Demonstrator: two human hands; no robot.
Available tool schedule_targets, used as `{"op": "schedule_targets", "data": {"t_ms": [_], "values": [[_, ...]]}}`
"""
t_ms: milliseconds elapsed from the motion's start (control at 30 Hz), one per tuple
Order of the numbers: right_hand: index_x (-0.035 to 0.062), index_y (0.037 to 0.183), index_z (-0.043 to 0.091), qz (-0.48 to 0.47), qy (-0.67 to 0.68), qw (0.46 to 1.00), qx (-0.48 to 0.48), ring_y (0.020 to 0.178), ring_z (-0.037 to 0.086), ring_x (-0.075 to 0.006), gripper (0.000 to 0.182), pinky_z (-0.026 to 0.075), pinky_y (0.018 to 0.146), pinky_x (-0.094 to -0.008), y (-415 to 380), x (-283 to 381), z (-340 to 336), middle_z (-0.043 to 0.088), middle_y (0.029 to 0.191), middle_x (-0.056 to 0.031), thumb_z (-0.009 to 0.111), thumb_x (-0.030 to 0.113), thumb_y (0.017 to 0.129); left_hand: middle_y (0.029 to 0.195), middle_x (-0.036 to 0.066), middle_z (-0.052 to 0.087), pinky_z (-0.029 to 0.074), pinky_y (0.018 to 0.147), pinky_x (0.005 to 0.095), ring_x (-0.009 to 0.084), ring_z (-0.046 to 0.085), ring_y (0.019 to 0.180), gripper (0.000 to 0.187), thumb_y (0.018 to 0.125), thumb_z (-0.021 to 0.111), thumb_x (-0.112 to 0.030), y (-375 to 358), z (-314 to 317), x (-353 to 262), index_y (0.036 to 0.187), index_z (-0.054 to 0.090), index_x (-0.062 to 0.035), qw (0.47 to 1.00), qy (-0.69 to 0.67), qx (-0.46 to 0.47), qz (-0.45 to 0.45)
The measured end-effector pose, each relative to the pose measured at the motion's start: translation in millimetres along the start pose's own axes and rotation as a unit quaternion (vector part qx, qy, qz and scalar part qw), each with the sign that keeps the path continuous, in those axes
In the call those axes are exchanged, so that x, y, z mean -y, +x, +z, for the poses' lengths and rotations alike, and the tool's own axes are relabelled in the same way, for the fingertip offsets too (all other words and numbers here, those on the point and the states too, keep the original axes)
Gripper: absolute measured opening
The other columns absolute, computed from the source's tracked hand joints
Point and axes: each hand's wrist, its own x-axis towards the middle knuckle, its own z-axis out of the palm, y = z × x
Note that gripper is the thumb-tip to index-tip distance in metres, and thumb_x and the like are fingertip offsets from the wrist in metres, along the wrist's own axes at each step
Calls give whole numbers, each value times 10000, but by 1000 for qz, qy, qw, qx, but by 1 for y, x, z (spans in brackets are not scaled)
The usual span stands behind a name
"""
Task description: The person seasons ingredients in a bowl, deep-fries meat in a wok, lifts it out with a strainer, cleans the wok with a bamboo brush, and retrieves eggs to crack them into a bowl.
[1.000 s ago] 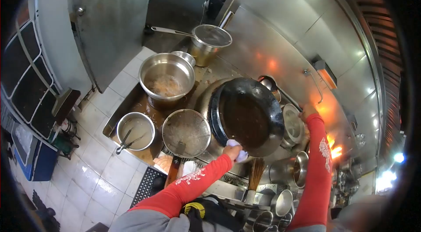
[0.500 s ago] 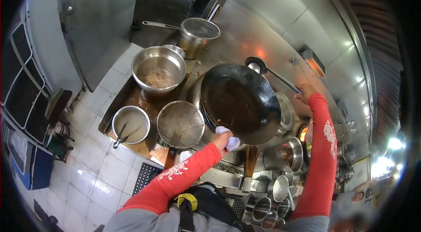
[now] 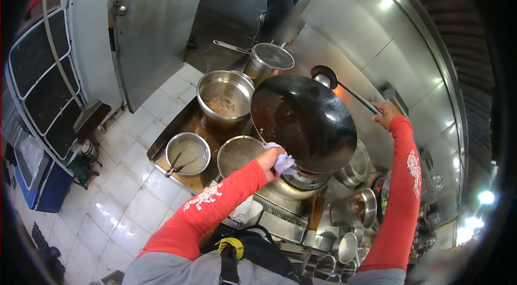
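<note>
The metal worktop (image 3: 218, 133) has a wet, brown-stained surface at its left end. Items located on it are as follows. A large steel pot (image 3: 225, 94) containing pale solids stands upright toward the rear. A small steel pot (image 3: 188, 153) stands upright near the front left corner; it contains cloudy liquid, and tongs (image 3: 174, 165) rest across its rim. A lidless deep pot (image 3: 258, 73) stands behind the large steel pot, with a fine-mesh strainer (image 3: 273, 56) seated over its mouth. The adjacent floor (image 3: 124, 188) is surfaced with pale, glossy tiles.
</note>
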Motion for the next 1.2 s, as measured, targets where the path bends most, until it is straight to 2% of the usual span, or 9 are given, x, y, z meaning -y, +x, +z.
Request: {"op": "schedule_targets", "data": {"t_ms": [67, 167, 267, 367, 567, 667, 767, 967, 1200], "values": [[111, 1276, 581, 60, -16, 998, 4, 1007, 645, -336, 533, 481, 882, -371, -15, 48, -21, 653, 1102, -220, 754, 157, 773, 932, 154, 677, 533, 516, 293, 330, 687, 797, 231, 835, 467, -95, 3, -7, -7, 1013, 582, -2, 997, -9, 77, -10], [127, 1291, 565, -12, -33, 999, -6, 596, 589, -198, 521, 501, 590, -345, -3, 51, -30, 669, 876, -123, 721, 98, 795, 981, 184, 680, 453, 418, 246, 380, 685, 862, 262, 824, 460, -101, 0, -15, -26, 1028, 579, 14, 993, -5, 113, -25], [115, 1258, 593, -6, -29, 1000, -4, 1002, 641, -356, 500, 486, 875, -389, 14, 52, -36, 654, 1087, -222, 733, 141, 779, 972, 156, 678, 395, 369, 232, 350, 684, 857, 245, 824, 469, -125, -11, -9, -41, 1006, 585, -9, 991, -12, 127, -29], [124, 1274, 576, 4, -35, 999, -2, 656, 592, -184, 502, 502, 619, -333, 17, 70, -45, 651, 848, -94, 721, 103, 794, 917, 110, 679, 381, 356, 226, 268, 696, 777, 217, 823, 499, -157, -21, -3, -49, 981, 596, -45, 991, -26, 126, -23], [127, 1274, 583, -167, -89, 978, -89, 559, 539, -159, 506, 469, 513, -335, 64, 24, -24, 647, 843, -77, 733, 132, 790, 918, 133, 677, 411, 370, 212, 182, 632, 652, 225, 802, 523, -157, -39, 6, -65, 980, 600, -43, 991, -33, 128, -27], [136, 1285, 579, -48, -20, 999, -9, 503, 529, -168, 517, 459, 475, -336, 43, 79, -38, 647, 849, -92, 733, 148, 792, 870, 110, 669, 417, 377, 210, 173, 607, 618, 196, 802, 532, -169, -41, 4, -68, 950, 604, -61, 994, -46, 98, -33], [156, 1309, 560, 85, -19, 996, 22, 816, 662, -276, 526, 511, 768, -378, 18, 132, -53, 682, 1026, -185, 725, 145, 809, 864, 116, 665, 421, 382, 198, 184, 604, 618, 190, 798, 536, -170, -42, 5, -70, 936, 600, -58, 994, -48, 96, -21], [155, 1321, 554, -10, 4, 1000, 2, 459, 483, -127, 543, 432, 423, -315, 41, 94, -47, 626, 734, -73, 696, 114, 798, 933, 145, 666, 550, 508, 266, 370, 682, 858, 194, 816, 499, -117, -32, -7, -69, 947, 601, -17, 987, -76, 141, -25], [119, 1326, 546, -59, -10, 998, -26, 433, 456, -128, 552, 420, 422, -307, 54, 76, -51, 622, 737, -73, 679, 70, 793, 965, 137, 656, 528, 436, 265, 369, 682, 846, 186, 810, 517, -119, -63, 14, -79, 948, 599, -27, 991, -110, 72, -34]]}}
